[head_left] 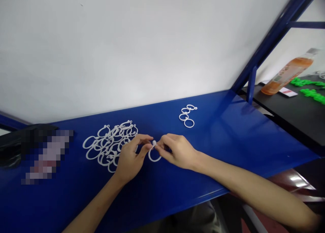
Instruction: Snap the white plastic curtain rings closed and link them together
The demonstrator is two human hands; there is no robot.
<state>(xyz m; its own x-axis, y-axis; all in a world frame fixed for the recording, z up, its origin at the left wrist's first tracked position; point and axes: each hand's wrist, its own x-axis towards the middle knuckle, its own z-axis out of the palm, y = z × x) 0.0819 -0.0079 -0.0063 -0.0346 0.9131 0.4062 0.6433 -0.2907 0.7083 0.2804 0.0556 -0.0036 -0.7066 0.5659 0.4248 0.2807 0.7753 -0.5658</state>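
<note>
Between my two hands, just above the blue table, hangs a white plastic ring (154, 160) with a small knob at its top. My left hand (134, 155) pinches it from the left side, thumb and fingertips at the knob. From the right, my right hand (177, 150) grips the same ring near the knob. Partly behind my left hand lies a loose pile of similar white rings (101, 145), each with a small eyelet or knob. Farther back to the right, several white rings (189, 123) lie in a short curved row.
The blue table (218, 131) meets a white wall (127, 50) at the back. A black plastic bag (10, 148) lies at the left. Beyond a blue metal frame (266, 40), a black table (276, 107) holds an orange drink bottle (286, 75) and green pieces (313, 94).
</note>
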